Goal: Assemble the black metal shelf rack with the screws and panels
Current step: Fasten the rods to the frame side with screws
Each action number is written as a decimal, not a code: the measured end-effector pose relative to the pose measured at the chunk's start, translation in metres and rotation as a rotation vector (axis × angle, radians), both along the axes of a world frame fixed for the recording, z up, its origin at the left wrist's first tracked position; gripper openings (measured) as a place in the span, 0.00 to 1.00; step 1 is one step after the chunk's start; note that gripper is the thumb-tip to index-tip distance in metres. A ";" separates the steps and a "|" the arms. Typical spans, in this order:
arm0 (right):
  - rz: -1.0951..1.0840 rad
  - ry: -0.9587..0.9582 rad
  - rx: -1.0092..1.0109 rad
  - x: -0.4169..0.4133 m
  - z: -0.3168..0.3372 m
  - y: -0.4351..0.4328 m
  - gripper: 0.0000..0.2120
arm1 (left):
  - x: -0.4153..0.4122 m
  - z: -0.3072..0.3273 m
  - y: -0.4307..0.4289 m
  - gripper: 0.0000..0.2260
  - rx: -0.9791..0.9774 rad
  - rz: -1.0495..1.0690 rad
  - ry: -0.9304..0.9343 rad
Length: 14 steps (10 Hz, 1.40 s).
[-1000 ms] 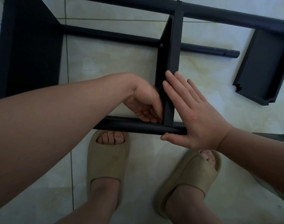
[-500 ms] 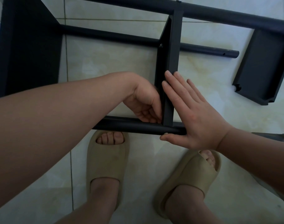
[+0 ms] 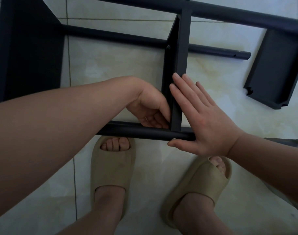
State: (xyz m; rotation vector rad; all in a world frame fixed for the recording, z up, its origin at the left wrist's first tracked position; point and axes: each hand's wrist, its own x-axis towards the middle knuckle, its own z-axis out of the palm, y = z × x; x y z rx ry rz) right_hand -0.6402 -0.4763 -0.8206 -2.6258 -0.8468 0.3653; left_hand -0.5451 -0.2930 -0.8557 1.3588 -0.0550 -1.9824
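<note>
The black metal shelf rack (image 3: 180, 31) lies on its side on a glossy, cream, marbled tile floor (image 3: 119, 68), right in front of the person's feet. Its frame is made of round, matte black tubes. One long tube (image 3: 229, 14) runs across the top of the view, and a second tube (image 3: 111, 35) below it ends in an open tip with a small hole beside it. A near tube (image 3: 136, 131) lies just ahead of the toes.

A narrow, flat middle panel (image 3: 183, 56) with a folded edge stands on edge between the top and near tubes. A small dark screw head (image 3: 168, 46) shows where the panel crosses the second tube. A broad dark panel (image 3: 29, 48) closes the rack's left end. A separate flat panel (image 3: 277, 65) with raised rims and notched corners lies at the right, its upper end against the top tube.

The right hand (image 3: 204, 119) is spread wide, with straight fingers flat against the middle panel's right face and the thumb along the near tube. The left hand (image 3: 148, 106) is curled into the corner where the panel meets the near tube. Its fingertips are hidden behind the panel's edge, so I cannot tell whether it pinches anything.

Beige, smooth, open-toed foam slippers cover the left foot (image 3: 111, 167) and the right foot (image 3: 200, 180).
</note>
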 end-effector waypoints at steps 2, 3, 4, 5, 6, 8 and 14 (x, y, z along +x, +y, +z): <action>-0.002 0.002 -0.001 0.000 0.001 0.000 0.52 | 0.002 0.000 -0.005 0.05 0.032 0.000 -0.058; -0.001 0.007 -0.008 0.000 0.001 0.000 0.52 | 0.003 0.002 -0.007 0.05 0.017 0.011 -0.066; 0.000 0.009 -0.011 0.001 0.001 0.000 0.52 | 0.002 0.003 -0.007 0.06 -0.008 0.029 -0.071; -0.001 0.007 -0.007 0.001 0.001 0.000 0.52 | 0.000 0.004 -0.005 0.08 -0.031 0.050 -0.066; -0.001 0.006 -0.003 0.000 0.001 0.000 0.52 | -0.003 0.003 -0.003 0.14 -0.055 0.084 -0.059; -0.002 0.010 -0.006 0.000 0.002 0.000 0.52 | -0.011 0.001 0.003 0.14 -0.135 0.190 -0.054; 0.001 -0.001 -0.010 0.000 0.001 0.000 0.52 | -0.011 0.000 0.004 0.06 -0.046 0.144 0.002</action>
